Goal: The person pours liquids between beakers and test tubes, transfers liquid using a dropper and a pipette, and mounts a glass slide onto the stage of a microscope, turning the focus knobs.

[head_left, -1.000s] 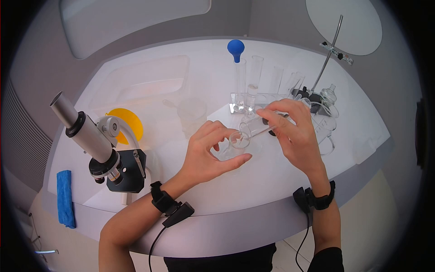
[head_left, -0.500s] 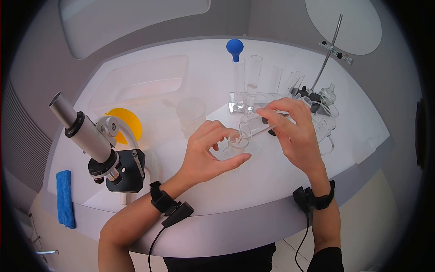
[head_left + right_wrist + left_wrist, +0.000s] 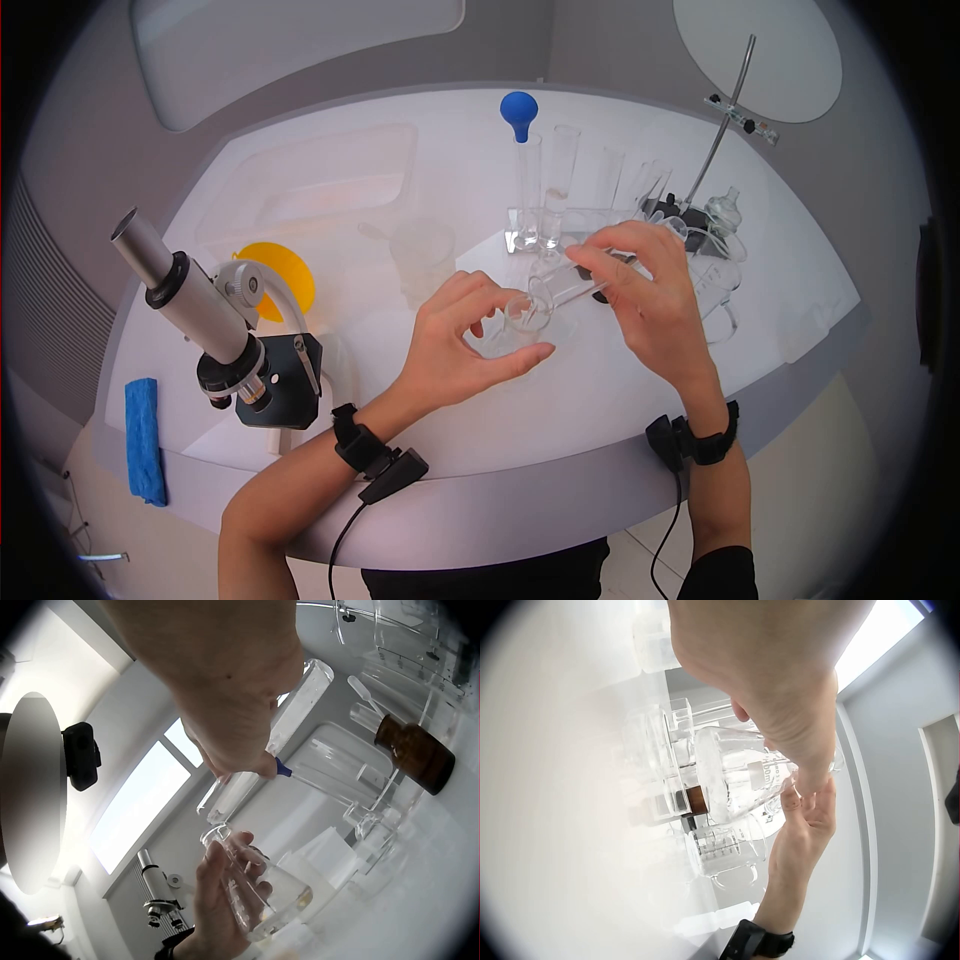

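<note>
My left hand (image 3: 465,335) grips a clear conical flask near its neck. The flask (image 3: 739,772) has white printed markings, and a little clear liquid shows at its base in the right wrist view. Between the fingers and thumb of my right hand (image 3: 645,280) is a clear glass test tube (image 3: 300,705). The tube slants down to the left in the head view, its open end right at the flask's mouth. Part of the tube is hidden behind my right hand.
A microscope (image 3: 230,330) stands left, by a yellow disc-shaped object (image 3: 285,275) and a folded blue cloth (image 3: 146,440). Behind are a transparent tub (image 3: 410,150) and upright glass tubes, one under a blue rubber bulb (image 3: 519,107). A metal stand (image 3: 722,135) and brown bottle (image 3: 420,754) are also near.
</note>
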`<action>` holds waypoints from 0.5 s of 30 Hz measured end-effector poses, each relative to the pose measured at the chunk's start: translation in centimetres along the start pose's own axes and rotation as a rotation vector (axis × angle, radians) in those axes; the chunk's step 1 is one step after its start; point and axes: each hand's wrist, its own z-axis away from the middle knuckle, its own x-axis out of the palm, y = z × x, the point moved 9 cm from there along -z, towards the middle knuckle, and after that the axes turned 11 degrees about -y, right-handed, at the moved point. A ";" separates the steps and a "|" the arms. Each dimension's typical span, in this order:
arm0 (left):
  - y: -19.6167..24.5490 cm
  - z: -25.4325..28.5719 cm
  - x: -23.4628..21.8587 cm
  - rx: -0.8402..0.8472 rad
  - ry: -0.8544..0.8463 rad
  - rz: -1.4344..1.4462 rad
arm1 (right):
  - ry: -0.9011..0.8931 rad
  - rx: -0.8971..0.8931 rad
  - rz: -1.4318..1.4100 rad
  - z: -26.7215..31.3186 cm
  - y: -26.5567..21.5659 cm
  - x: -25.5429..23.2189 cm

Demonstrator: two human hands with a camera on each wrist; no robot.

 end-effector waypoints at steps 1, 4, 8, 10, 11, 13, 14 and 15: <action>0.1 0.0 0.0 0.000 -0.006 -0.006 | -0.002 0.002 -0.003 0.0 0.1 0.0; 0.1 -0.1 0.0 0.003 -0.017 -0.022 | 0.011 0.000 0.002 0.0 0.1 0.0; 0.0 0.1 0.0 0.000 -0.015 -0.021 | 0.006 0.000 0.012 0.1 0.1 0.1; 0.1 0.0 0.1 0.000 -0.006 -0.013 | 0.002 -0.003 0.002 0.1 0.1 0.1; 0.1 0.0 0.0 0.000 0.003 -0.007 | 0.002 -0.003 0.002 0.1 0.1 0.1; 0.0 0.0 0.0 0.006 -0.001 -0.011 | 0.002 -0.004 0.008 0.1 0.1 0.2; 0.1 0.1 -0.1 0.011 -0.006 -0.015 | 0.000 -0.003 0.007 0.1 0.0 0.2; 0.1 0.1 -0.1 0.011 -0.006 -0.014 | -0.001 -0.003 0.006 0.1 0.0 0.2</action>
